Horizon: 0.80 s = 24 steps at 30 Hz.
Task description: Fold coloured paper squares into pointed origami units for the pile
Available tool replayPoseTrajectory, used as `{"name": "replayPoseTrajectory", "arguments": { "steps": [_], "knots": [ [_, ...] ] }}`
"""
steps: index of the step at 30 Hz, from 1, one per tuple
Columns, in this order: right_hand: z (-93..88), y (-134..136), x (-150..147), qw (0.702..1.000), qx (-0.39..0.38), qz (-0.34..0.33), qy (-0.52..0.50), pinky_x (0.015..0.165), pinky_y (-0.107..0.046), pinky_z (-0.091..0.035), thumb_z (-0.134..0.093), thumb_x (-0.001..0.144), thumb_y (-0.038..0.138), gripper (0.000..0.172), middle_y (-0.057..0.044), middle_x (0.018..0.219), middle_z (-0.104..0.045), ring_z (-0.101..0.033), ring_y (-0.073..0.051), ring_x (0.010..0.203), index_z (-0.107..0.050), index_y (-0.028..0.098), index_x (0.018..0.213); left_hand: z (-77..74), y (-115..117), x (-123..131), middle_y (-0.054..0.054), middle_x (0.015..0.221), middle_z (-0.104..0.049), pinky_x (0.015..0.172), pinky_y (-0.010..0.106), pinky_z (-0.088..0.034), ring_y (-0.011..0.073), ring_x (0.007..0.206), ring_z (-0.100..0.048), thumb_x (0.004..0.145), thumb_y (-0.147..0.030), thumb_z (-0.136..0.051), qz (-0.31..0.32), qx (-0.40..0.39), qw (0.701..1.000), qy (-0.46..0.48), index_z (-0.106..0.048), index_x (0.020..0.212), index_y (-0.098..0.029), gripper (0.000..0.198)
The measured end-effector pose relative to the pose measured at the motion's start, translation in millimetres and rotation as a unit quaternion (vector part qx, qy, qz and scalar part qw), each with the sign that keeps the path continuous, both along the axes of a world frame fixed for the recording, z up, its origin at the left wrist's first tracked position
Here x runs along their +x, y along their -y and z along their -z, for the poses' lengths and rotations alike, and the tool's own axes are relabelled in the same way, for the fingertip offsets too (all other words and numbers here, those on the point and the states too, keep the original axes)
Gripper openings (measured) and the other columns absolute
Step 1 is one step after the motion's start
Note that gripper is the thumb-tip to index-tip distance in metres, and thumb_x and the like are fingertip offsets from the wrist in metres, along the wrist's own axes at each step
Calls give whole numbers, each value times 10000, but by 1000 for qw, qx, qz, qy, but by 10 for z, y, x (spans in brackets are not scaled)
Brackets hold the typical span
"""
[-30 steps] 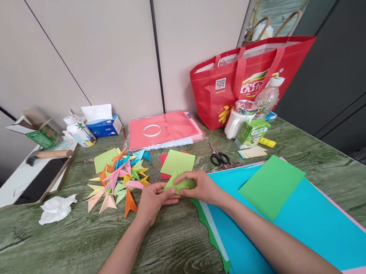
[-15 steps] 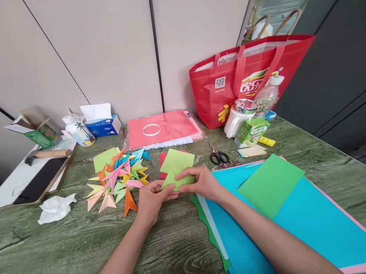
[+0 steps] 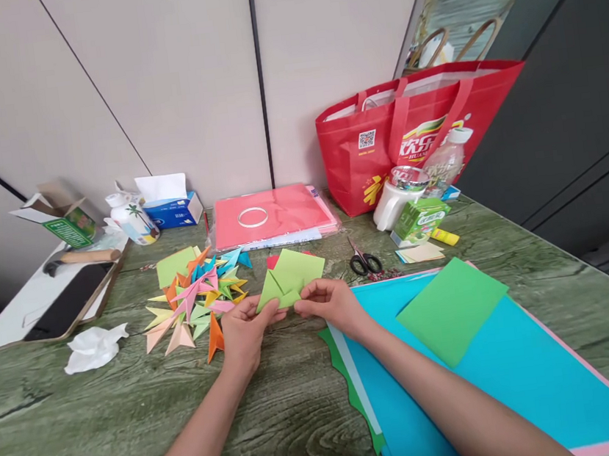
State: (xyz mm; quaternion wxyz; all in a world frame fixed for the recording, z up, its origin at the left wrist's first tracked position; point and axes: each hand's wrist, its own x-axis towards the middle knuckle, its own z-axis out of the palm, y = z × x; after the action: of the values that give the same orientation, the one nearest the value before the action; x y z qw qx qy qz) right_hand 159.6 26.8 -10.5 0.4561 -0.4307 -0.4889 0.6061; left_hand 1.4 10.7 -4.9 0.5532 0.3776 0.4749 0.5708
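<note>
A light-green folded paper (image 3: 279, 290) is held above the table between both hands. My left hand (image 3: 246, 333) pinches its left corner, thumb on top. At its lower right edge, the thumb and fingers of my right hand (image 3: 336, 307) are closed on the paper. Just behind lies a flat light-green square (image 3: 304, 263), partly covered by the folded piece, with a sliver of red paper beneath. To the left of my left hand is a heap of folded paper points (image 3: 196, 297) in orange, pink, yellow, blue and green.
Blue sheets (image 3: 503, 396) with a green square (image 3: 453, 309) lie under my right forearm. Black scissors (image 3: 365, 260) lie behind my right hand. A red bag (image 3: 357, 118), green box (image 3: 420, 221), packet of pink paper (image 3: 291, 211), crumpled tissue (image 3: 94, 348) and phone (image 3: 69, 301) stand or lie around.
The folded paper has shifted slightly left and turned, its fold lines now showing more. My right hand's fingers have drawn back from its top face to its lower right edge.
</note>
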Motion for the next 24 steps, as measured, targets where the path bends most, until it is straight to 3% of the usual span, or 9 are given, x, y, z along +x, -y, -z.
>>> {"name": "replayPoseTrajectory", "arguments": {
  "steps": [13, 20, 24],
  "knots": [
    [-10, -2, 4, 999, 16, 31, -3, 508, -243, -460, -732, 525, 297, 211, -16, 542, -624, -551, -109, 475, -608, 133, 573, 17, -5, 15, 23, 687, -696, 615, 282, -553, 156, 587, -645, 572, -219, -730, -5, 2, 1000, 16, -655, 744, -111, 217],
    [-21, -4, -22, 995, -41, 57, -72, 515, -265, -492, -773, 426, 252, 462, 86, 496, -542, -584, -128, 471, -447, 193, 748, 24, 9, 14, 38, 691, -696, 632, 304, -556, 170, 605, -649, 571, -231, -731, 7, -3, 1000, 13, -651, 759, -96, 244],
    [-27, 1, -30, 994, -62, 33, -89, 555, -283, -510, -759, 461, 260, 514, 89, 518, -541, -619, -149, 529, -436, 194, 856, 23, 5, 10, 42, 707, -698, 644, 310, -556, 169, 605, -648, 560, -231, -737, 5, -4, 1000, 12, -652, 762, -96, 258]
  ]
}}
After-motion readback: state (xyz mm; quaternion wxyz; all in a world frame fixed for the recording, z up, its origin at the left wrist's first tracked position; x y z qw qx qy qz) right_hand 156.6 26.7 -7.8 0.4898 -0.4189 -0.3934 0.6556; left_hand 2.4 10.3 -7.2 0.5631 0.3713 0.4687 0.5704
